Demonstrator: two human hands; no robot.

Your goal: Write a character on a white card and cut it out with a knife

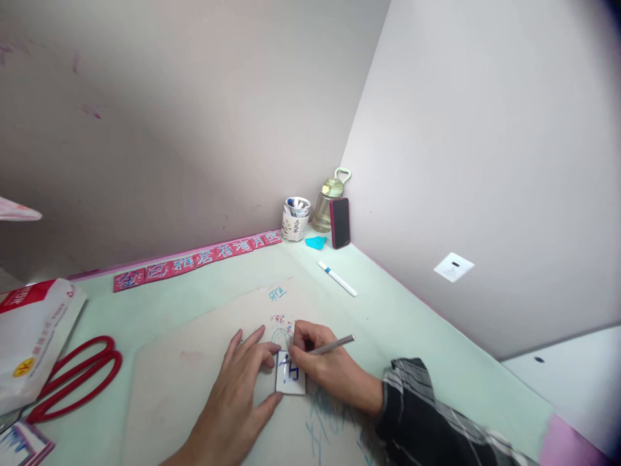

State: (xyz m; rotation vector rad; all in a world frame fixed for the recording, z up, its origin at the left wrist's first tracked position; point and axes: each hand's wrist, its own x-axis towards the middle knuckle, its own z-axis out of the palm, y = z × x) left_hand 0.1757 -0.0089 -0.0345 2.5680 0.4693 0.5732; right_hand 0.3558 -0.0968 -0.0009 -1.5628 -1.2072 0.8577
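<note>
A small white card point(292, 382) with blue strokes on it lies on a beige board point(184, 369). My left hand point(240, 395) rests flat on the board, fingers spread, thumb and forefinger pressing the card's left edge. My right hand point(330, 369), in a plaid sleeve, is closed round a thin silver pen point(334, 344) whose tip meets the card's top.
Red scissors point(77, 378) and a white plastic bag point(33, 336) lie at the left. A row of pink lettered cards point(194, 261) lines the wall. A white marker point(337, 278), a blue scrap point(315, 243), a pen cup point(295, 219), a bottle point(327, 202) and a phone point(340, 222) stand in the corner.
</note>
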